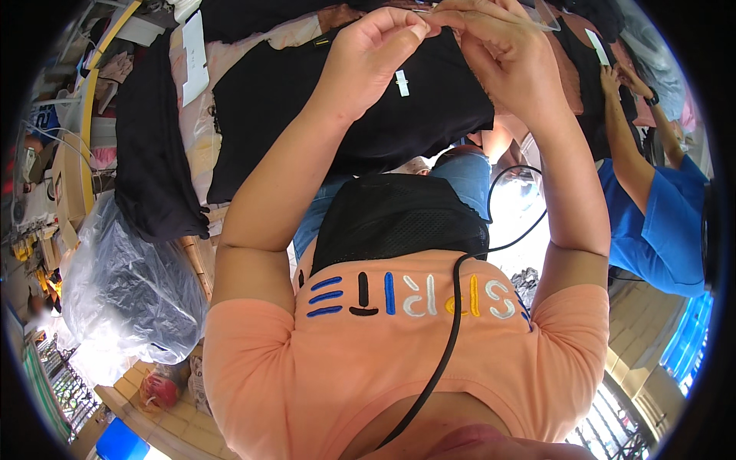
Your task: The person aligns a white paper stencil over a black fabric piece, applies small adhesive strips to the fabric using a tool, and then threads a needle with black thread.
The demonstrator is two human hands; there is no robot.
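Left hand (377, 57), pinched, meets right hand (504, 52) above black garment (433, 107).

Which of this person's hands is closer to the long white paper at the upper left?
Left. The left hand is right of the white paper; the right hand is farther right, beyond the left one.

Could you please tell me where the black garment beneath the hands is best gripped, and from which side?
I'd probably pinch the black garment by its near edge, from the near side: it lies spread out, that edge facing the person, clear of the left hand and right hand.
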